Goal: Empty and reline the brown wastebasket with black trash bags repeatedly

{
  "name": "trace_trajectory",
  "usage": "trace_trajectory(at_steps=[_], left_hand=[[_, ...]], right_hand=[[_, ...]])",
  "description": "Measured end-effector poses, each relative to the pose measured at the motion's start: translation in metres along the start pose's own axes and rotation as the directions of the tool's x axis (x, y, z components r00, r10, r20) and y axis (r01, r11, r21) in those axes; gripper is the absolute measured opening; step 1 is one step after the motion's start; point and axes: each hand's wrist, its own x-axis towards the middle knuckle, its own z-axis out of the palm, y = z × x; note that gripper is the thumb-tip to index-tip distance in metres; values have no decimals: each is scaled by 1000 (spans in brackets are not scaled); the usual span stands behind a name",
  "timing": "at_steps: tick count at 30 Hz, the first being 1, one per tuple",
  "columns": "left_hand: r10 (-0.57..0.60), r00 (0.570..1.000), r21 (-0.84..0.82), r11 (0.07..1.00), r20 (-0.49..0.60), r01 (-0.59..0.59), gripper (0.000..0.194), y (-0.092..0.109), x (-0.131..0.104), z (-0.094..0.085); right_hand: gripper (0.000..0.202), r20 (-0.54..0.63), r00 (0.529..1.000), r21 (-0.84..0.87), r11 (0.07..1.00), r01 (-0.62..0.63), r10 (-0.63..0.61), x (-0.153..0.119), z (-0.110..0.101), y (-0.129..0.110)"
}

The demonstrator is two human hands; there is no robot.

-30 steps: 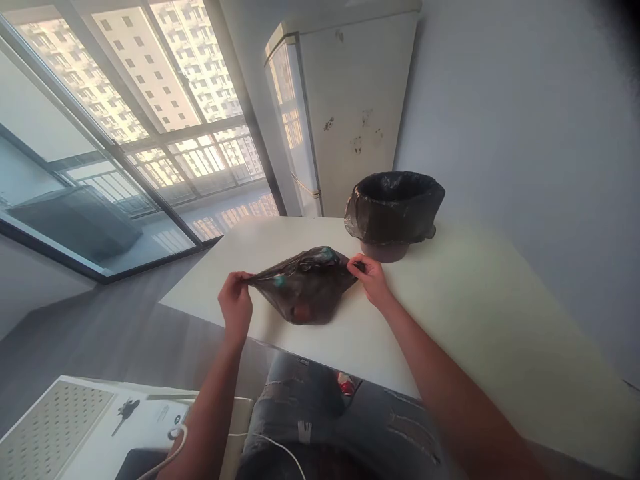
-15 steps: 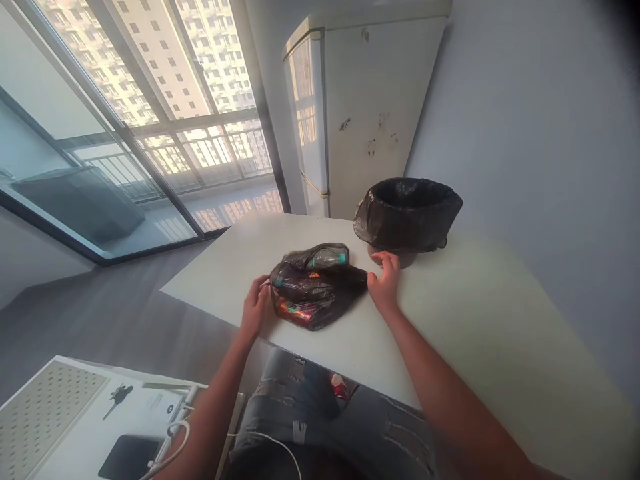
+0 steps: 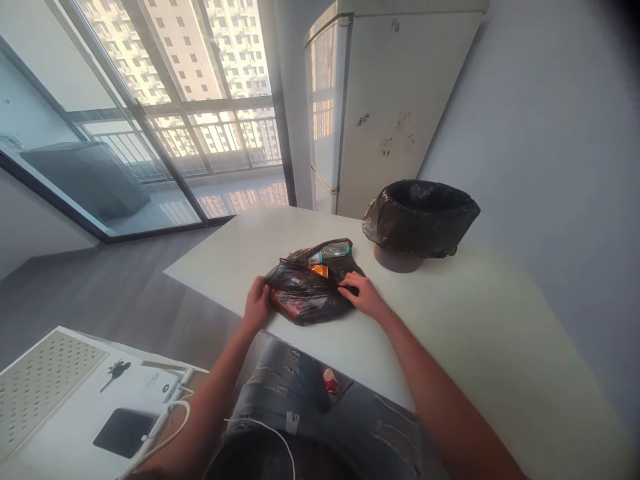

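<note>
A thin black plastic bag (image 3: 320, 308) lies on the white table (image 3: 240, 240) in front of me. Through its opening show a clear plastic bottle (image 3: 336, 251) with a teal cap and something orange (image 3: 319, 271). A reddish container shows dimly through the film at the near side. My left hand (image 3: 257, 300) pinches the bag's left edge. At the right, the fingers of my right hand (image 3: 361, 293) are closed on the edge of the bag's opening.
Behind to the right stands a bin (image 3: 400, 259) lined with a black bag (image 3: 425, 220). A fridge (image 3: 395, 100) rises past the table's far edge. At lower left, a white stand (image 3: 75, 413) carries a phone (image 3: 124, 432), keys (image 3: 117, 372) and a white cable (image 3: 184, 427).
My right hand has moved left from beside the bin to the bag's opening. The bag's near film has shifted over its contents, while my left hand keeps its grip.
</note>
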Motion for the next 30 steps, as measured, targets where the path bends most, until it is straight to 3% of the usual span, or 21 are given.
trace_trajectory(at_steps=[5,9,11,13,17,20,23,26,30], left_hand=[[-23,999,-124,992,-43,17,17,3,-2,2],[-8,996,-252,968,-85,-14,27,2,-5,3],[9,996,-308,951,-84,-34,29,2,-7,3],[23,998,-332,942,-64,-43,34,4,-9,3],[97,993,-207,972,-70,-110,27,7,-11,2],[151,982,-97,982,-113,-162,37,8,-11,1],[151,980,-82,983,-127,-162,43,9,-12,0],[145,986,-67,986,-83,-151,30,12,-12,-1],[150,988,-47,988,39,-148,14,15,-10,-1]], right_hand=[[34,-57,994,68,993,99,-95,-3,-13,-7],[46,81,996,155,988,25,-38,-5,-13,-8],[58,157,987,99,995,24,-39,-5,-9,-12],[57,204,976,17,997,77,-79,-5,-4,-19],[10,157,947,-148,941,303,-280,-3,8,-27],[26,188,890,-195,872,449,-415,-3,16,-26],[25,253,859,-147,860,490,-446,-5,20,-26],[10,279,872,-137,882,451,-402,-6,15,-32],[32,265,895,-157,900,407,-359,-7,4,-35]])
